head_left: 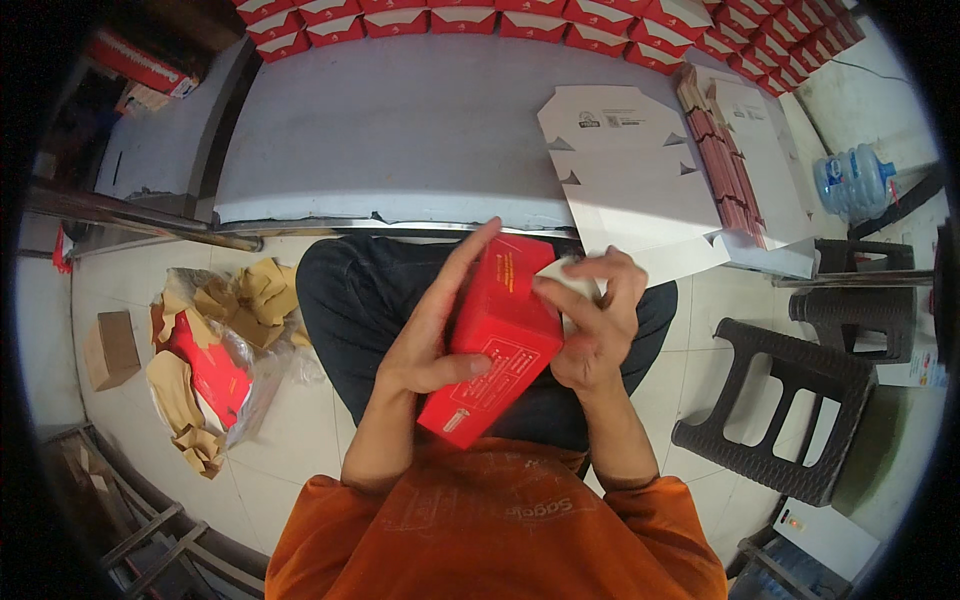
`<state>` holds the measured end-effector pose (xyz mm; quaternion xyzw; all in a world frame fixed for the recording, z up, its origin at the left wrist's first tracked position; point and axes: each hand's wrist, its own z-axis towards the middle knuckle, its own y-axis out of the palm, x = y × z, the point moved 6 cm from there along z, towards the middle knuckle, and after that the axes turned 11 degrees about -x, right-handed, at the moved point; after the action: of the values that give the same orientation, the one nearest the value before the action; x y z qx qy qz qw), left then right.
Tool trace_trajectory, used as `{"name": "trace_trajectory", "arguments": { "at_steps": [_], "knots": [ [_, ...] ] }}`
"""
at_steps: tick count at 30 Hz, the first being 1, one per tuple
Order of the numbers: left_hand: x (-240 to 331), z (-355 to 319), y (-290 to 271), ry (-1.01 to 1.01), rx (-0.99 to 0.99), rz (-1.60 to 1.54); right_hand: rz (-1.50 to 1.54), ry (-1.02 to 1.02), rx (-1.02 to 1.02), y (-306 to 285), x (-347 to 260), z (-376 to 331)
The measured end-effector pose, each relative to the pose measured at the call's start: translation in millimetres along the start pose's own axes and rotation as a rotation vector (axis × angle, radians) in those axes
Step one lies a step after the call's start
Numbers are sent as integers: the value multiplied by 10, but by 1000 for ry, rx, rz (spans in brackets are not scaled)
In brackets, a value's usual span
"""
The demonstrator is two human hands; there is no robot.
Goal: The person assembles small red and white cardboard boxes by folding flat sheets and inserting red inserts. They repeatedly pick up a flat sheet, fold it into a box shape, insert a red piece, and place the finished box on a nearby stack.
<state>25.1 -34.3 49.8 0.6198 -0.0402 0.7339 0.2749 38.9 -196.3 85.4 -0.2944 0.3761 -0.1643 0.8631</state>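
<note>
A red cardboard box (505, 310) with printed sides is held up over my lap, tilted. My left hand (430, 340) grips it from the left, its thumb pressed on the near printed side and its fingers stretched along the far left side. On the other side, my right hand (598, 320) bends its fingers at the box's right end, where a white flap (555, 272) sticks out. Thumb and fingers of that hand close on the flap and box edge; part of the grip is hidden.
Flat white box blanks (620, 150) lie on the grey table (400, 130), beside a bundle of folded cardboard (722, 165). Rows of red boxes (465, 22) line its far edge. On the floor are a bag of brown paper (255, 300), a small carton (112, 350) and a dark stool (780, 410).
</note>
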Motion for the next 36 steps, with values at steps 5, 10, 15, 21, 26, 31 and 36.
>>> {"name": "trace_trajectory", "arguments": {
  "at_steps": [5, 10, 15, 21, 26, 31, 36],
  "knots": [
    [-82, -16, 141, -137, -249, -29, 533, -54, 115, 48, 118, -61],
    [-12, -29, -123, 282, 186, -578, 816, 495, -378, 490, 350, -257],
    [-144, -339, -717, 69, 158, -395, 996, 741, -223, 280, 665, -423],
    [-534, -408, -434, -81, 482, 82, 415, 216, -158, 176, 462, -93],
    [-448, -364, -597, -42, 674, 183, 591, 389, -241, 367, 523, -240],
    [-361, -346, -1117, -411, 738, -325, 610, 405, -539, 285, 121, 200],
    [-9, -541, -1434, -66, 729, -352, 863, 558, 268, 327, 1309, 1621]
  ]
}}
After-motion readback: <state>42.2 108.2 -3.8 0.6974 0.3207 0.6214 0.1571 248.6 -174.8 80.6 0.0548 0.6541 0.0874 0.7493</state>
